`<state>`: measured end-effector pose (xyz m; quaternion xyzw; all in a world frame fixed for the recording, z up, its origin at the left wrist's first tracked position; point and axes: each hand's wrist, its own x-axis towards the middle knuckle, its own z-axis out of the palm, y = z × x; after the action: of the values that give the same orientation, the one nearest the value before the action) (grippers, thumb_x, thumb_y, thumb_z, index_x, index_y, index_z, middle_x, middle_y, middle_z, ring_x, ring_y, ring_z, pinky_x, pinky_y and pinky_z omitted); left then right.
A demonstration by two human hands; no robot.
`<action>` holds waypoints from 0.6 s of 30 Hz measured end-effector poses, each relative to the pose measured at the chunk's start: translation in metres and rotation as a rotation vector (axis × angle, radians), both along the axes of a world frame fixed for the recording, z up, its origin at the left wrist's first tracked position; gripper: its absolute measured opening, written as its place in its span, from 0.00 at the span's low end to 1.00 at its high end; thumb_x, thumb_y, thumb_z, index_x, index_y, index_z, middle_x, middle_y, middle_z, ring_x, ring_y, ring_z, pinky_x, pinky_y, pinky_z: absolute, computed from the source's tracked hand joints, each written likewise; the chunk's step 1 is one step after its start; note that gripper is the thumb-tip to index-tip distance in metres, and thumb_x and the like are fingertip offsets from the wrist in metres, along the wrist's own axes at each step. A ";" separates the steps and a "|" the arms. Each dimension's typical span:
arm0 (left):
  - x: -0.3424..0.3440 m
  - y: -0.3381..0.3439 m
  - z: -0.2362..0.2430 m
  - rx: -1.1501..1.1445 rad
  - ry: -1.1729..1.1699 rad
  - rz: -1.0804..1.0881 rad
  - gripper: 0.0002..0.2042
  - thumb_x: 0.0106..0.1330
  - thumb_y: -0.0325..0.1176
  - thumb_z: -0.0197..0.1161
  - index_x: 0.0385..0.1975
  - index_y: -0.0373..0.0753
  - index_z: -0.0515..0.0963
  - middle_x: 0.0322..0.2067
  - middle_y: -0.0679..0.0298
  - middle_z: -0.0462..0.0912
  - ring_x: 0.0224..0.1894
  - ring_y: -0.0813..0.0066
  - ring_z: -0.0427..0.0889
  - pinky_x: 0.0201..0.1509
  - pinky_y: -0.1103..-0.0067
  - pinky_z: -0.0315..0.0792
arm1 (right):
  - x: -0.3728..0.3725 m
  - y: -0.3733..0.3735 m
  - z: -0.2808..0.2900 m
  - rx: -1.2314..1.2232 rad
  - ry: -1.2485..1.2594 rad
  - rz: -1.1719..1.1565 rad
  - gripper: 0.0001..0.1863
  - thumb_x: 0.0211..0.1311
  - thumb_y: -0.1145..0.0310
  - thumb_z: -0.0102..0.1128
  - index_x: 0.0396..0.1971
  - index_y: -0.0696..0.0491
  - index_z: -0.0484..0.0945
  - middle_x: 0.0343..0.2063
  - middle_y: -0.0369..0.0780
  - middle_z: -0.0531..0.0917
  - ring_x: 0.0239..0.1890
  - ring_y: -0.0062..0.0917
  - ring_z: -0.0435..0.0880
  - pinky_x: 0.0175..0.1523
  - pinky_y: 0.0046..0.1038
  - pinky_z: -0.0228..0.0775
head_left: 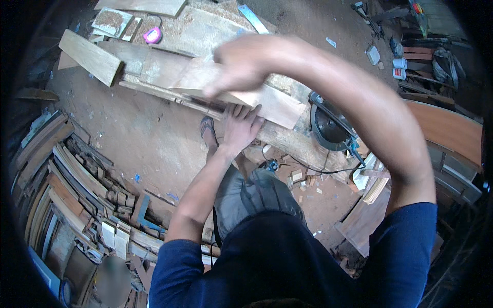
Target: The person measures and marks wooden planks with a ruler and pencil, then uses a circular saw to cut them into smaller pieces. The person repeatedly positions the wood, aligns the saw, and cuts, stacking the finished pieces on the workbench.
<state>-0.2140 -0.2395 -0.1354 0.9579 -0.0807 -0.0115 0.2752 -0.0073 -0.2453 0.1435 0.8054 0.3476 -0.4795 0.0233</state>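
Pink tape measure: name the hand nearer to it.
Right: the right hand is over the boards, right of the pink tape measure; the left hand is farther, at their near edge.

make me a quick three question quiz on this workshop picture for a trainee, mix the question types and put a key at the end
1. Multiple choice: what colour is the tape measure?
a) green
b) pink
c) yellow

2. True or false: in the picture, the circular saw lies to the left of the tape measure.

3. Fill in: near the wooden boards, the blurred hand is the person's ____ one.

Key:
1. b
2. False; the saw lies to the right of it.
3. right; the left hand looks sharper.
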 end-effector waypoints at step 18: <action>0.096 0.050 -0.019 -0.433 0.227 0.584 0.17 0.69 0.49 0.65 0.33 0.41 0.87 0.23 0.57 0.85 0.28 0.55 0.85 0.34 0.64 0.75 | -0.152 -0.245 -0.108 0.268 0.459 -1.076 0.37 0.54 0.61 0.74 0.66 0.51 0.75 0.61 0.48 0.79 0.62 0.33 0.77 0.69 0.32 0.65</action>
<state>-0.1175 -0.1890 -0.1541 0.8528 0.2260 -0.0212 0.4703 -0.1591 -0.4903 0.0353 0.7402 -0.0554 -0.5377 -0.3999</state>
